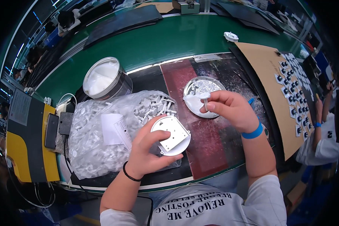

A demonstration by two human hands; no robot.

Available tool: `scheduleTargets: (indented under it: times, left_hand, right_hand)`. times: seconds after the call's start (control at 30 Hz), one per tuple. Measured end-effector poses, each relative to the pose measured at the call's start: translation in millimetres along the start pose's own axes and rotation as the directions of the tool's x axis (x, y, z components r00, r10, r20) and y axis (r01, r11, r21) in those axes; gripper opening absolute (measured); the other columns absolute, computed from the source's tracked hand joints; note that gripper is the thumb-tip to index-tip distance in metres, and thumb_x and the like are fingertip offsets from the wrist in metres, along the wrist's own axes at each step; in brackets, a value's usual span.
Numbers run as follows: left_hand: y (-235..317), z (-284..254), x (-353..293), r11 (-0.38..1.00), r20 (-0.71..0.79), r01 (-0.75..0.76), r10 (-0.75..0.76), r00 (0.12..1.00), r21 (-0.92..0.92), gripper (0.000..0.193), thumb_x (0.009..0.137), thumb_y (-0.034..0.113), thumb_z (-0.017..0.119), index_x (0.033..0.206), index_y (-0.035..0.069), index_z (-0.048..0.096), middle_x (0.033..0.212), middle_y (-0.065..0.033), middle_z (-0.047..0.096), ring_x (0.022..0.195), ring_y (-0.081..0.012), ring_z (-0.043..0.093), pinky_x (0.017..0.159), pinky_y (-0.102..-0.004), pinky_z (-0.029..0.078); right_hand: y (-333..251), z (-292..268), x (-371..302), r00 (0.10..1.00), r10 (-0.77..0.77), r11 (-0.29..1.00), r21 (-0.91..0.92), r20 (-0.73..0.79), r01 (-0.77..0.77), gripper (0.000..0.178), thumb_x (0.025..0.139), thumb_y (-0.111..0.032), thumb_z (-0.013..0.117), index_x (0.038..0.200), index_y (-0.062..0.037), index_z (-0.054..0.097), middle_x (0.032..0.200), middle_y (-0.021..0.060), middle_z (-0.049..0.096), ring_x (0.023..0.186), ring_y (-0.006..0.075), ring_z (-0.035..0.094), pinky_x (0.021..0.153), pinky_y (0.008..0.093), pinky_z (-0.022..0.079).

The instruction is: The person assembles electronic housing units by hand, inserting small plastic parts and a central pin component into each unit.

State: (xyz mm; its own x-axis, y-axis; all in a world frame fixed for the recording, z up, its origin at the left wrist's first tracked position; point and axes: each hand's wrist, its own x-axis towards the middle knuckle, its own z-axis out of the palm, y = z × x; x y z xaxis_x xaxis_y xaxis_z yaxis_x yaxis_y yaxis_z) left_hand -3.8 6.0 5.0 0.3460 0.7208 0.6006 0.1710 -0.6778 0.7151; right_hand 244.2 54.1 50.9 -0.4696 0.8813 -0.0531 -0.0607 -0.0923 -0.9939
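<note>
My left hand (144,153) grips a round white plastic housing (172,140) with a squarish, holed plate on its face, the thumb lying across the plate. The fingers of my right hand (232,112) pinch a small white plastic knob with a stem (205,98). That hand is over the right side of a round metal dish (188,107), which has a white mass and glistening clear matter in it. Beside my left hand lies a clear plastic bag (88,145), open at one corner, where several white stemmed pieces (154,106) show.
A clear tub with white contents (101,79) stands behind the bag. A white paper slip (115,130) lies on the bag. At right, a cardboard sheet (258,64) bears rows of white pieces with black parts. A yellow-and-grey machine (30,139) stands left. Another person's arm (317,122) shows far right.
</note>
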Motion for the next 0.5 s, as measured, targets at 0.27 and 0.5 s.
scheduleTargets:
  times: [0.27, 0.5]
  left_hand:
    - [2, 5, -2, 0.999, 0.111, 0.033, -0.034, 0.993, 0.012, 0.059, 0.056, 0.018, 0.083, 0.105, 0.013, 0.051, 0.12, -0.0263, 0.047, 0.104, -0.0371, 0.055, 0.086, -0.0408, 0.045]
    - [5, 10, 1, 0.999, 0.148, -0.003, 0.009, 0.989, -0.043, 0.051, 0.06, 0.019, 0.081, 0.103, 0.01, 0.055, 0.122, -0.0242, 0.046, 0.103, -0.037, 0.055, 0.085, -0.0391, 0.046]
  right_hand:
    - [12, 31, -4, 0.995, -0.103, 0.99, 0.102, 0.01, 0.102, 0.025, 0.085, -0.006, 0.057, 0.108, 0.0036, 0.055, 0.097, 0.0068, 0.062, 0.091, 0.0113, 0.057, 0.08, 0.0239, 0.046]
    - [28, 47, -5, 0.995, -0.092, 0.961, 0.264, 0.026, 0.082, 0.026, 0.086, -0.008, 0.057, 0.109, 0.0029, 0.053, 0.1, 0.0062, 0.059, 0.09, 0.0114, 0.057, 0.078, 0.0243, 0.048]
